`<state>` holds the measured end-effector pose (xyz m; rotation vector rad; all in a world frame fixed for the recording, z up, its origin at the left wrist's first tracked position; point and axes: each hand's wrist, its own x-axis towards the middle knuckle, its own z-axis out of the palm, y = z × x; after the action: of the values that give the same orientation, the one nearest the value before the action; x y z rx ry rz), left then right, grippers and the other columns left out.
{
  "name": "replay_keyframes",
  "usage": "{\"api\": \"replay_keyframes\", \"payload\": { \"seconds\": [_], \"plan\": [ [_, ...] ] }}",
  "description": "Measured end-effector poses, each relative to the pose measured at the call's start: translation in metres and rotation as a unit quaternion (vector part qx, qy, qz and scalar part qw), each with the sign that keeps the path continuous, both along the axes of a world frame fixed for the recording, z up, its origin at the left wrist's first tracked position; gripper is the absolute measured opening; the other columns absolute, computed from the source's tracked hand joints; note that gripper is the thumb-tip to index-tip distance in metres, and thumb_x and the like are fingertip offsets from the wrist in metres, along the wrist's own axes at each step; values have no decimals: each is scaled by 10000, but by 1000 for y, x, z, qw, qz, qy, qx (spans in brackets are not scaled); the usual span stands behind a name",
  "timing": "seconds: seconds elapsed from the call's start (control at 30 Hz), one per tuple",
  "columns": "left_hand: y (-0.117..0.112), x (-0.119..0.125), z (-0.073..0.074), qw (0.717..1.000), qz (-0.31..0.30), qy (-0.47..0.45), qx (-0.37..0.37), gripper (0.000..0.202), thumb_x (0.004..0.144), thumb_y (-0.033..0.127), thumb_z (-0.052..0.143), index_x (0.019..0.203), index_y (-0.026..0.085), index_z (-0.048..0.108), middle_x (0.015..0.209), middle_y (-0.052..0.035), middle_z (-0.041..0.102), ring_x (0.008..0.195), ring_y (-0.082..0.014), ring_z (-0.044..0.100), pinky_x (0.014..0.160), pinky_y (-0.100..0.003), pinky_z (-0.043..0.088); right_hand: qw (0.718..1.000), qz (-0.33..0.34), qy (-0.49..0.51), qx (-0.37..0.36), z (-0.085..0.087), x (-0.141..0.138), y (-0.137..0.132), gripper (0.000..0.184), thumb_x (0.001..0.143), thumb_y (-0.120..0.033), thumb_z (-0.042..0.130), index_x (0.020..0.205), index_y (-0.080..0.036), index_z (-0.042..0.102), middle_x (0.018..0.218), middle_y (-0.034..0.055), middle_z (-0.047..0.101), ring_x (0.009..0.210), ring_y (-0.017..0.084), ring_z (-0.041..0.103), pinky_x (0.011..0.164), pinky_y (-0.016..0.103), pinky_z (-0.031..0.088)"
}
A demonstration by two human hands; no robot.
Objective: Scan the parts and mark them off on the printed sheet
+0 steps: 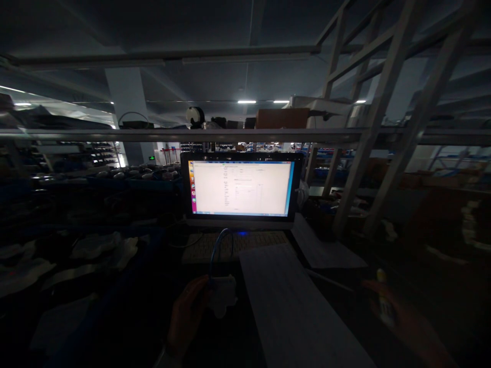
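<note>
The scene is very dark. My left hand (187, 317) is closed around a small white device (222, 294) with a blue cable (218, 250) looping up from it toward the keyboard. My right hand (402, 322), low at the right, is closed around a slim yellow-tipped pen-like object (383, 299). Between the hands a long white sheet of paper (295, 306) lies on the desk. A lit monitor (241, 188) stands straight ahead with a keyboard (238, 245) in front of it.
A second sheet of paper (322, 245) lies right of the keyboard. Pale cloth-like items (99, 250) lie on the left surface. A metal rail (245, 135) runs across above the monitor, slanted frame bars (383, 128) rise at right, and boxes (282, 118) sit on top.
</note>
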<state>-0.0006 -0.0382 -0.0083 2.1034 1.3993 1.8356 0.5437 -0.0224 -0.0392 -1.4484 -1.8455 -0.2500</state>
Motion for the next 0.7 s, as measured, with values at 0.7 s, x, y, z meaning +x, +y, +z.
{"api": "replay_keyframes", "payload": {
  "seconds": [0.7],
  "plan": [
    [3, -2, -8, 1000, 12, 7, 6, 312, 893, 485, 529, 966, 237, 704, 943, -48, 744, 839, -193, 720, 705, -273, 615, 1000, -10, -14, 7, -6, 6, 1, 319, 747, -380, 544, 1021, -268, 664, 1038, 88, 725, 872, 310, 711, 742, 417, 612]
  ]
}}
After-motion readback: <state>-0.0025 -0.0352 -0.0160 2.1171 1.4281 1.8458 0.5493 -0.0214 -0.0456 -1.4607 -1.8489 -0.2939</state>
